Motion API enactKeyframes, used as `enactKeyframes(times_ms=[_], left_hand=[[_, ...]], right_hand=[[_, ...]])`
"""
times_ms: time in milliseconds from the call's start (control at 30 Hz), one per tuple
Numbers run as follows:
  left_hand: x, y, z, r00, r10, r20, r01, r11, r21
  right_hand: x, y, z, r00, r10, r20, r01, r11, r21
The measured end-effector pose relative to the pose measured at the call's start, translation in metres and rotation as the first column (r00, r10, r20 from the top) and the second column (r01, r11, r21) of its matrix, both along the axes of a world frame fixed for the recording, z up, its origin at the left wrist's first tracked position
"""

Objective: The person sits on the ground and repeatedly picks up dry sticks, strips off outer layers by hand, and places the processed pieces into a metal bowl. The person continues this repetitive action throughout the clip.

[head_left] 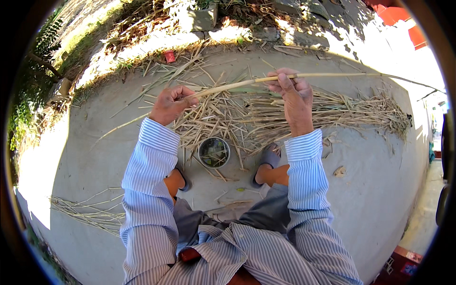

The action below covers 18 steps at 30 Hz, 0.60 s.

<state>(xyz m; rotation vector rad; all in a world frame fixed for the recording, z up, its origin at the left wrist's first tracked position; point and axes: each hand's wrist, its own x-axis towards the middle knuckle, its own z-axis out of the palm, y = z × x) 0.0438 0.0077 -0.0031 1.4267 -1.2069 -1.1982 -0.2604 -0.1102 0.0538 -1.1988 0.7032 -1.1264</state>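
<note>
A long, pale dry stalk [232,87] is stretched between my hands, running level across the middle and thinning to a dark tip at the far right. My left hand [175,102] is closed round its left part, thumb on top. Farther along, my right hand [295,97] pinches it between thumb and fingers. Below the stalk lies a heap of short cut stalk pieces [209,121]. A bundle of long dry stalks [332,110] spreads on the ground under and beyond my right hand.
A round metal bowl [214,152] with dark liquid and green bits stands between my feet. Thin stems [90,213] lie at left on the concrete floor [375,190]. A small red packet [169,56] sits near the far edge, before leaf litter and blocks [199,20].
</note>
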Motion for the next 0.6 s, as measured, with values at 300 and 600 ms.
enactKeyframes(times_ms=[300, 600], left_hand=[[0.017, 0.000, 0.010, 0.920, 0.379, -0.100, -0.389, 0.911, -0.135], [-0.025, 0.002, 0.009, 0.955, 0.197, 0.223, -0.162, 0.973, -0.165]], right_hand=[[-0.006, -0.006, -0.002, 0.997, -0.069, -0.016, 0.069, 0.998, -0.011], [-0.001, -0.005, -0.006, 0.991, -0.126, 0.049, 0.123, 0.991, 0.058]])
